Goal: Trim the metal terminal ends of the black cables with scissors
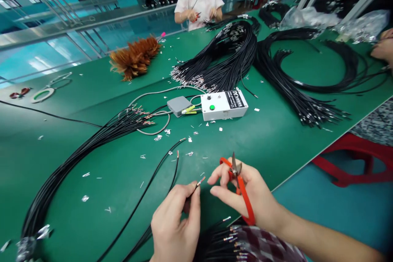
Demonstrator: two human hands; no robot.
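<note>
My left hand (175, 219) pinches a thin black cable (200, 181) close to its stripped end, where bare wire shows beyond the fingertips. Hooked in my right hand (259, 188) are small scissors with orange-red handles (246, 200), blades pointing up and away. The thumb and forefinger of that hand are apart, just right of the cable end and not visibly touching it. Two loose black cables (147, 178) with bared ends lie left of my left hand. A bundle of black cables (221, 239) with stripped ends rests at the lower edge, below my hands.
A white box with a green button (225, 105) stands mid-table beside a grey pad (179, 105). Cable bundles lie left (76, 151), at the back (227, 53) and right (294, 86). A brown feather duster (135, 58) lies behind. A co-worker (199, 0) stands across the green table (123, 196).
</note>
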